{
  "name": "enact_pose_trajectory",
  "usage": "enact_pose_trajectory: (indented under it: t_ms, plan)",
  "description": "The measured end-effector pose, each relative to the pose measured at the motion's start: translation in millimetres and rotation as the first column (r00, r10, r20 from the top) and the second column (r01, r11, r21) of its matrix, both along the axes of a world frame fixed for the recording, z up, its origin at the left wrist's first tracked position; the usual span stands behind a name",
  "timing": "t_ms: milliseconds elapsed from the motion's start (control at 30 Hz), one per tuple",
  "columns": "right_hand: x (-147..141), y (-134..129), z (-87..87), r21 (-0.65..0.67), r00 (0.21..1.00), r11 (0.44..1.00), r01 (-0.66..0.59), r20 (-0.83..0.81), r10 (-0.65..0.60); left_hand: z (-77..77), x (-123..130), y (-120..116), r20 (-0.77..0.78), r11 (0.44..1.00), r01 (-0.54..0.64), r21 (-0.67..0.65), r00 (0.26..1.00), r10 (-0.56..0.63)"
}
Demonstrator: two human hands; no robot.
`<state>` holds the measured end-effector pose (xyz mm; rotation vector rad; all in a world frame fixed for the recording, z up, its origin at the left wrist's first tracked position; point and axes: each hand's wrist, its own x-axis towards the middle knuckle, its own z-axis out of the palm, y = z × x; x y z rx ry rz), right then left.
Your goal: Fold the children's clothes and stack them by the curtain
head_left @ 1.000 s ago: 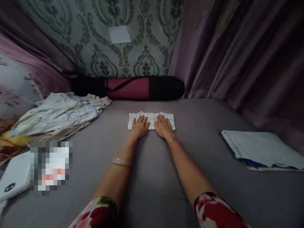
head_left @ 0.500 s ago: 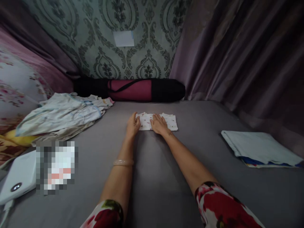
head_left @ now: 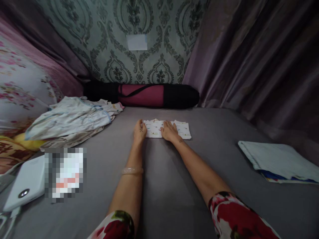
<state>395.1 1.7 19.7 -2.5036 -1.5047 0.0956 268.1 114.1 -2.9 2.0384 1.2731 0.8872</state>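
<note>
A small white printed cloth (head_left: 183, 130), folded into a flat rectangle, lies on the grey sheet (head_left: 164, 172) in the middle of the view. My left hand (head_left: 140, 131) is at the cloth's left edge, its fingers curled together; what they pinch there is too small to make out. On top of the cloth, right of its left half, my right hand (head_left: 170, 131) rests flat with its fingers spread. A pale bangle (head_left: 132, 171) circles my left forearm.
Crumpled light clothes (head_left: 67, 116) are heaped at the left. Nearer me on that side sit a white power bank (head_left: 27, 182) with a cable and a blurred item (head_left: 71, 174). Folded pale green cloth (head_left: 281, 159) lies right. A black and maroon roll (head_left: 142, 95) borders the wall.
The whole view has shifted, so things appear slightly farther right. My left fingers look more curled at the cloth's edge. My right hand remains on the cloth.
</note>
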Motion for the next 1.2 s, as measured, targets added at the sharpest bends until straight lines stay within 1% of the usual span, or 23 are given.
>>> enact_pose_trajectory:
  t_ms: [67, 167, 300, 400, 500, 633, 700, 800, 933, 1000, 1067, 1200]
  plan:
    - [-6.6, 7.0, 2.8, 0.067, 0.999, 0.997, -0.027, 0.025, 0.025, 0.0, 0.5, -0.3, -0.003, 1.000, 0.004, 0.009, 1.000, -0.004]
    - [-17.1, 14.1, -4.7, 0.129, 0.998, 0.990, -0.049, 0.052, 0.043, 0.8, -0.2, -0.8, -0.010, 1.000, 0.004, 0.003, 1.000, -0.004]
    - [-23.0, 16.9, -23.8, 0.139, 0.997, 0.990, -0.025, 0.079, 0.014, 1.5, -2.0, 0.3, -0.020, 1.000, 0.002, -0.011, 1.000, -0.002]
    - [-21.4, 16.7, -29.5, 0.134, 0.996, 0.991, -0.029, 0.084, 0.018, 1.2, -2.4, 1.0, -0.006, 1.000, -0.002, -0.018, 1.000, 0.001]
    - [-19.0, 17.0, -24.4, 0.112, 0.998, 0.993, -0.030, 0.067, 0.023, 2.2, -2.6, 0.3, -0.008, 1.000, -0.004, -0.028, 1.000, 0.004]
    - [-21.0, 22.8, -9.5, 0.033, 0.999, 0.999, -0.033, 0.004, 0.033, 5.9, -3.9, -0.9, -0.009, 0.999, -0.006, -0.041, 1.000, 0.006]
    - [-26.1, 28.2, -4.7, 0.055, 0.998, 0.996, -0.063, 0.000, 0.063, 7.3, -4.8, -0.6, 0.001, 0.999, -0.010, -0.052, 1.000, 0.010]
    - [-36.1, 35.5, -6.7, 0.109, 0.996, 0.990, -0.092, 0.004, 0.092, 7.3, -5.9, 1.0, 0.022, 0.998, -0.025, -0.060, 0.999, 0.027]
    - [-43.2, 38.0, -18.1, 0.097, 0.997, 0.992, -0.075, -0.005, 0.076, 5.2, -6.9, 3.8, 0.055, 0.996, -0.062, -0.065, 0.996, 0.065]
    - [-42.6, 37.3, -20.8, 0.097, 0.997, 0.992, -0.083, 0.000, 0.083, 4.4, -7.2, 5.0, 0.064, 0.994, -0.080, -0.076, 0.994, 0.085]
    - [-41.2, 37.3, -19.5, 0.085, 0.996, 0.992, -0.088, -0.001, 0.089, 4.3, -7.5, 5.6, 0.067, 0.993, -0.087, -0.078, 0.993, 0.093]
    - [-44.0, 41.9, -10.1, 0.067, 0.996, 0.994, -0.091, 0.006, 0.091, 6.2, -8.9, 5.8, 0.065, 0.991, -0.093, -0.091, 0.993, 0.099]
